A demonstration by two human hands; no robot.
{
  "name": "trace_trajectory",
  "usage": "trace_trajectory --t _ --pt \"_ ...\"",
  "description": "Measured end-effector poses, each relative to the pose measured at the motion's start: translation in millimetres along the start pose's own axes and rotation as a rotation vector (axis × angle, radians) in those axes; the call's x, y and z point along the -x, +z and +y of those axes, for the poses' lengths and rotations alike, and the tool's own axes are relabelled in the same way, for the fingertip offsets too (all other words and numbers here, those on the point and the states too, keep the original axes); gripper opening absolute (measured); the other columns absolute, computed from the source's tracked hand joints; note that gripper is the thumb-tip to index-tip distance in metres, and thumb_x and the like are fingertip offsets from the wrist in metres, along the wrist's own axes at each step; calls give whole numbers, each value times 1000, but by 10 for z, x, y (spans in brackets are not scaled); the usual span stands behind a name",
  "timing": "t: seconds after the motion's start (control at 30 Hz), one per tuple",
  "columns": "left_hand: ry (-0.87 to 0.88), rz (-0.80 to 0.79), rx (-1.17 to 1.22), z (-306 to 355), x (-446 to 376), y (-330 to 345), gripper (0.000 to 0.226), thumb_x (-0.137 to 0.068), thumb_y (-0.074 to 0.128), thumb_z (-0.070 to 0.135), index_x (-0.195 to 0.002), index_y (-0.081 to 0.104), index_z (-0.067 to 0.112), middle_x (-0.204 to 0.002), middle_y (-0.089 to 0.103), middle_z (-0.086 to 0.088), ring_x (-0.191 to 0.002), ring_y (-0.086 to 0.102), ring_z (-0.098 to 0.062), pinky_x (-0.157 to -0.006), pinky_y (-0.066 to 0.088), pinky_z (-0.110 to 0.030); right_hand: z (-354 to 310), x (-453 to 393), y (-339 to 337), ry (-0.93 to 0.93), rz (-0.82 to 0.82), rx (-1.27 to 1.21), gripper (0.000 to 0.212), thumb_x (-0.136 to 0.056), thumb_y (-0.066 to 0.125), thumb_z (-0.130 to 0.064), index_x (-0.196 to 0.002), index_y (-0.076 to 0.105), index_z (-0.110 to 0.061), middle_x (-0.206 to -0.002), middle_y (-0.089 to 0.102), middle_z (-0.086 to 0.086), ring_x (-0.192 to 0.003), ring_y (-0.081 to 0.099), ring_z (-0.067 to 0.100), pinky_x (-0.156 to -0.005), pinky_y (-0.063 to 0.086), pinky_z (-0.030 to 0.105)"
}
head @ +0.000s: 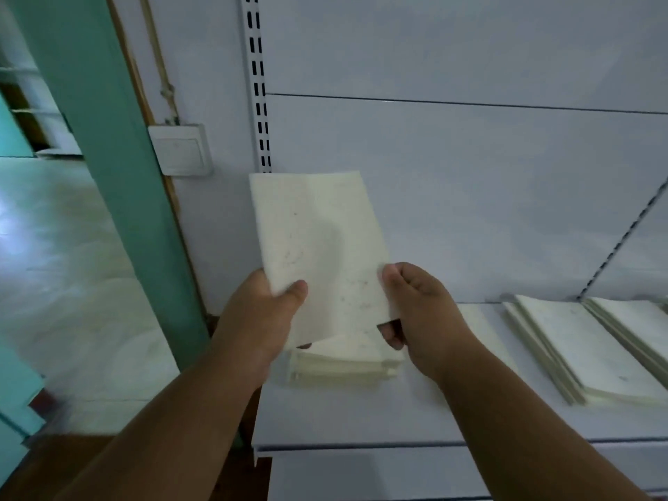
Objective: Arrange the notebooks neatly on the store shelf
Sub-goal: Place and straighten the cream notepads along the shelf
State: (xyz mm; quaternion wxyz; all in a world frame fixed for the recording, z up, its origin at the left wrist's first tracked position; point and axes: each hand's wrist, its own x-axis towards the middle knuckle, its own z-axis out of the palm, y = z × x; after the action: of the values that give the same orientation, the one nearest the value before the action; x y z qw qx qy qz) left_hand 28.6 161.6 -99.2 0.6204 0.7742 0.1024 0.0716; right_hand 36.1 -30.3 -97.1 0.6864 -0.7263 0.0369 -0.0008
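Note:
I hold a cream notebook [318, 244] upright above the white store shelf [397, 414]. My left hand [267, 312] grips its lower left corner, thumb on the cover. My right hand [415, 309] pinches its lower right edge. Directly under the held notebook a small pile of cream notebooks [343, 359] lies flat near the shelf's left end. Further right lies a second stack [578, 348], fanned slightly, and a third stack [639, 330] reaches the frame's right edge.
The shelf's white back panel [452, 193] rises behind, with a slotted upright [258, 85] at its left. A wall switch [180, 150] and a green door frame [108, 139] stand left of the shelf. Pale floor [65, 265] lies beyond.

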Motion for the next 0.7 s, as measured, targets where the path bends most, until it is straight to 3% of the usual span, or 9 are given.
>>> trace_trajectory --t 0.07,0.17,0.23,0.33,0.4,0.47,0.53,0.6,0.7 --pt "34 110 10 32 -25 -73 12 -96 59 33 -106 52 32 -99 60 10 -93 59 -19 -77 57 -46 132 -151 64 48 140 230 57 -100 38 -61 -80 58 -11 -65 61 8 -57 56 23 -56 46 33" --pt "48 144 7 8 -24 -198 15 -100 54 29 -112 47 29 -98 54 9 -87 54 -17 -61 52 -35 569 -366 33 206 164 807 82 -80 52 -81 -117 55 -8 -107 65 6 -90 64 22 -71 49 33" --pt "47 125 7 -43 -29 -256 16 -100 53 27 -115 49 27 -100 56 5 -87 55 -18 -56 49 -33 785 -447 -21 300 95 809 88 -75 64 -77 -127 52 -7 -106 64 2 -90 67 19 -70 51 29" --pt "42 93 16 -97 -30 -297 19 -99 54 28 -118 52 26 -104 59 3 -90 57 -20 -57 48 -33 820 -503 -124 273 49 922 60 -87 63 -63 -113 60 -9 -97 65 -1 -84 63 16 -72 49 28" --pt "37 50 45 -100 -16 -299 18 -99 55 28 -117 53 28 -105 60 5 -95 57 -19 -62 48 -32 730 -527 -194 203 105 1090 33 -94 59 -48 -97 58 -15 -98 65 0 -82 56 19 -72 44 29" --pt "28 -8 87 -96 -4 -280 16 -99 55 28 -115 56 29 -106 63 6 -99 58 -18 -70 49 -33 589 -516 -251 126 189 1161 21 -98 52 -34 -85 52 -18 -89 62 1 -76 54 19 -65 42 30" --pt "5 -58 133 -83 6 -234 14 -99 54 29 -112 59 30 -105 66 7 -100 60 -17 -78 51 -36 426 -443 -265 24 256 994 21 -100 49 -26 -84 51 -13 -81 60 5 -68 54 19 -56 41 29" --pt "21 -87 88 -77 16 -133 13 -102 49 32 -111 57 31 -104 66 9 -96 61 -13 -84 52 -39 236 -288 -218 -12 252 490 21 -102 51 -24 -89 56 -8 -81 64 10 -63 55 21 -49 43 29" --pt "136 -73 -121 -19 49 50 22 -104 40 34 -124 47 27 -113 61 7 -96 58 -10 -82 49 -32 123 7 -166 60 20 -154 26 -104 52 -30 -92 60 -9 -80 63 9 -63 54 19 -50 41 28"
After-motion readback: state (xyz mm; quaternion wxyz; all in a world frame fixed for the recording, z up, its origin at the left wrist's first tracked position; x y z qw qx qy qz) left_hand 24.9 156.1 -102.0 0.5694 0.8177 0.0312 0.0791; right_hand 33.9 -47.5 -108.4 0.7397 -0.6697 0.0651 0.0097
